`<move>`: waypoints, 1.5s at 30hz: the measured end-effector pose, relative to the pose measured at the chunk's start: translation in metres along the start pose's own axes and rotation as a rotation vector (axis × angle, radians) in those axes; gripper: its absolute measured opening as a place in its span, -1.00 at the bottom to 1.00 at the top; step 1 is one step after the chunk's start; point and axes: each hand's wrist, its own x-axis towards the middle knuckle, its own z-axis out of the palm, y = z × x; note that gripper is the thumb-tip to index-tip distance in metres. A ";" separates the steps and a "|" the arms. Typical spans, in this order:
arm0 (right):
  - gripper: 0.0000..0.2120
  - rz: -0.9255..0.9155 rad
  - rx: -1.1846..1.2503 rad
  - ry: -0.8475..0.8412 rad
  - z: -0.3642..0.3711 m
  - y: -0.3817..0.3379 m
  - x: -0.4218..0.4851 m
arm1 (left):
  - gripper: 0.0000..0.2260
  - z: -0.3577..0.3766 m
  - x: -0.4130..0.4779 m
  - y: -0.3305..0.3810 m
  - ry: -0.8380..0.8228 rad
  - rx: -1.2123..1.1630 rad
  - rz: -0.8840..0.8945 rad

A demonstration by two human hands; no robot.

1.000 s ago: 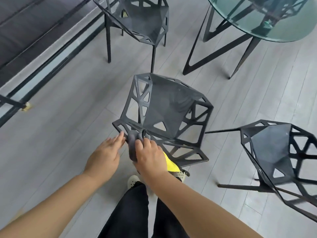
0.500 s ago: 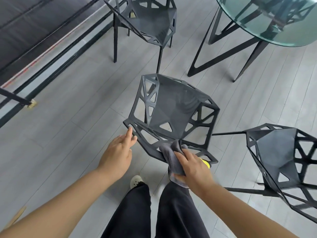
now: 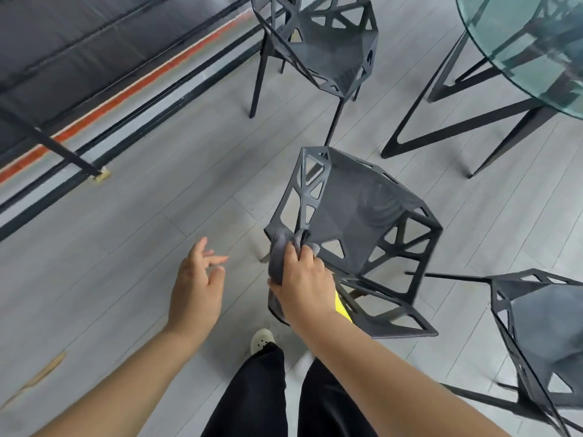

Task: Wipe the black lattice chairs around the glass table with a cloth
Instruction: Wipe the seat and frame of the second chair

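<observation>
Right hand (image 3: 304,285) grips the grey cloth (image 3: 277,257), pressed on the near chair (image 3: 356,216) at its back-left corner; cloth bunches above and left of the knuckles. Yellow bit (image 3: 342,305) under the wrist, possibly the cloth's other side. Left hand (image 3: 197,283) loose, fingers spread, off the chair, holding nothing.

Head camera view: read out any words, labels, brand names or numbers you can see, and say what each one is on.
No text can be read anywhere in this view.
The nearest chair, the far chair and the chair on the right show no label or brand mark.
The cloth in the right hand is plain grey with no print.
The glass table and the orange-red stripe carry no lettering.
</observation>
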 end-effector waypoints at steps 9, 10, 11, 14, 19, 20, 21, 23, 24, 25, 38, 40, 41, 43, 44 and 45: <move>-0.58 0.142 0.118 -0.177 0.008 -0.026 0.065 | -0.56 -0.001 0.004 -0.016 0.007 -0.089 -0.133; -0.56 0.150 0.127 -0.198 0.009 -0.027 0.071 | -0.56 0.003 0.004 -0.016 0.002 -0.091 -0.151; -0.56 0.161 0.139 -0.221 0.010 -0.028 0.077 | -0.56 0.008 0.005 -0.017 0.000 -0.091 -0.169; -0.55 0.202 0.215 -0.285 0.013 -0.030 0.096 | -0.59 0.025 0.010 -0.015 0.010 -0.097 -0.217; -0.57 0.255 0.341 -0.473 0.027 -0.033 0.154 | -0.60 0.054 0.021 0.001 0.072 -0.162 -0.276; -0.58 0.269 0.380 -0.492 0.029 -0.032 0.165 | -0.59 0.059 0.025 0.006 0.092 -0.168 -0.280; -0.60 0.291 0.442 -0.503 0.031 -0.028 0.175 | -0.59 0.064 0.029 0.010 0.112 -0.176 -0.280; -0.66 0.323 0.616 -0.498 0.035 -0.012 0.189 | -0.58 0.074 0.039 0.022 0.159 -0.191 -0.281; -0.67 0.323 0.698 -0.472 0.037 0.001 0.194 | -0.59 0.078 0.044 0.027 0.186 -0.189 -0.283; -0.67 0.322 0.765 -0.434 0.038 0.015 0.199 | -0.60 0.082 0.050 0.032 0.212 -0.182 -0.287; -0.38 0.182 0.549 -0.120 0.034 0.248 0.250 | -0.64 0.124 0.152 0.084 -0.133 0.601 -0.416; -0.38 0.017 0.468 -0.121 0.052 0.253 0.255 | -0.67 0.138 0.173 0.086 -0.209 0.719 -0.348; -0.38 -0.079 0.411 -0.141 0.064 0.253 0.257 | -0.67 0.145 0.184 0.085 -0.256 0.765 -0.318; -0.39 -0.276 0.286 -0.219 0.096 0.248 0.260 | -0.67 0.157 0.203 0.077 -0.352 0.823 -0.296; -0.38 -0.388 0.227 -0.245 0.116 0.244 0.261 | -0.66 0.161 0.211 0.072 -0.386 0.850 -0.298; -0.37 -0.486 0.171 -0.267 0.139 0.240 0.260 | -0.65 0.164 0.219 0.066 -0.412 0.877 -0.302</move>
